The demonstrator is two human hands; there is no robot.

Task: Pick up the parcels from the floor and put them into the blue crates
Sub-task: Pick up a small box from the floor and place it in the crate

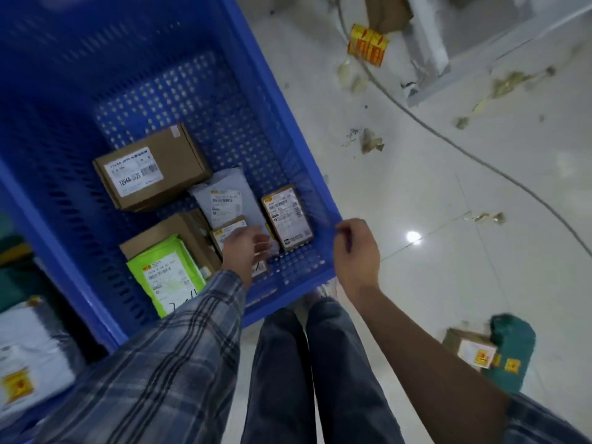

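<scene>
A large blue crate [288,129] stands in front of me with several parcels on its floor: a brown box [179,161], a grey bag [224,197], a small brown packet [286,216], a green bag [166,277] on a flat brown box, and a small box [224,233]. My left hand [245,251] hovers inside the crate just above the small box, fingers relaxed and holding nothing. My right hand [355,248] hangs over the crate's near right corner with loosely curled, empty fingers. On the floor at the lower right lie a brown parcel [469,347] and a dark green bag [512,347].
A second blue crate at the lower left holds a grey bag [28,354]. A cable [448,142] snakes across the white tiled floor, with scraps of debris around it. A yellow-red taped box [368,43] and cardboard lie at the top right. My legs [320,363] stand by the crate.
</scene>
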